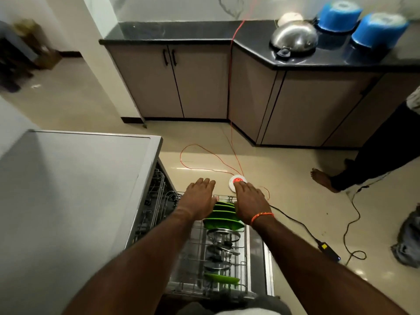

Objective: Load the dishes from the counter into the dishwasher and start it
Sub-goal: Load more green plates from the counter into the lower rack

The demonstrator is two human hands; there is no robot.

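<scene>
The dishwasher (75,189) stands at the left with its lower rack (244,246) pulled out over the open door. Several green plates (223,215) stand upright at the rack's far end, steel lids (223,235) sit behind them, and one more green plate (223,279) is near me. My left hand (200,197) and my right hand (248,200) reach out flat, fingers apart, over the far end of the rack on either side of the green plates. Neither hand holds anything. On the black counter (250,45) lie an upturned steel wok (294,38) and two upturned blue pots (338,15).
An orange cord (230,87) runs from the counter to a white extension reel (235,181) on the floor just past my right hand. A black cable and adapter (329,251) lie at the right. Another person's bare foot (321,179) stands at the right. Crumpled cloth (409,244) is on the floor.
</scene>
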